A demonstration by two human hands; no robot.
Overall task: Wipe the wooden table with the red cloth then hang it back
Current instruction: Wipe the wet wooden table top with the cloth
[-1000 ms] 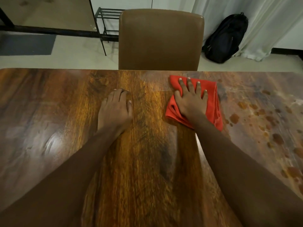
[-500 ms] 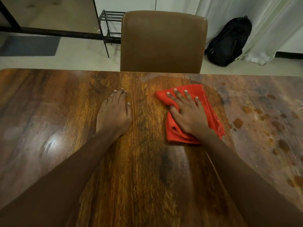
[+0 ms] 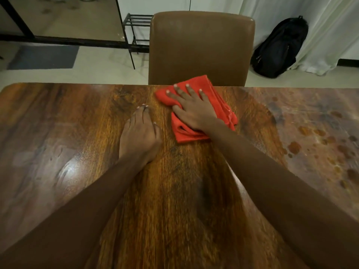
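Head view: wiping at the far edge of the wooden table (image 3: 58, 144).
Right hand (image 3: 194, 111) flat, fingers spread, pressing the folded red cloth (image 3: 223, 107) just before the chair (image 3: 202, 47); left hand (image 3: 139, 136) resting on bare wood, holding nothing. Probably light, soft, limp — best pinched at a corner or folded edge for hanging.

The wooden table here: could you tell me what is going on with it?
A person is wiping the wooden table with a folded red cloth. The right hand presses flat on the cloth near the far edge, in front of a brown chair, while the left hand rests on bare wood beside it. Spots show on the table's right part, so wiping is unfinished.
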